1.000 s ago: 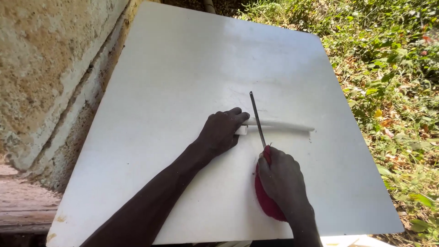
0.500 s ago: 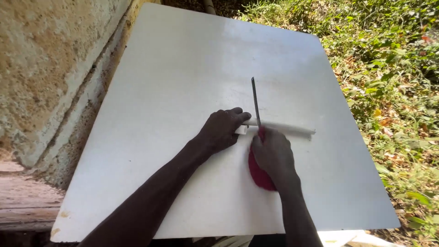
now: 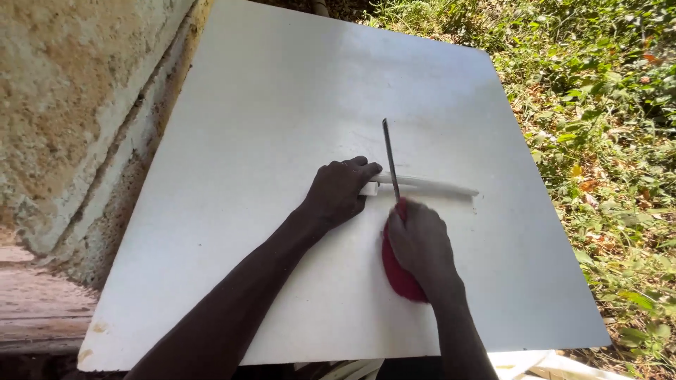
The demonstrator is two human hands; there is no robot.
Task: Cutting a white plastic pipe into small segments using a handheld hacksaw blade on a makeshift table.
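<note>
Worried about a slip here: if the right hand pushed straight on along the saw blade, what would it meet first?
Probably the thin white strip, lying crosswise just ahead of the right hand where the blade crosses it; beyond is bare white board. Depth is uncertain.

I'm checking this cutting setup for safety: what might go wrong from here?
The left hand pins the thin white strip right beside the saw blade, so a slip might nick the fingers. The strip's far end lies unheld and may twist or jump. The blade, worked by the right hand, may also score the white board underneath.
</note>
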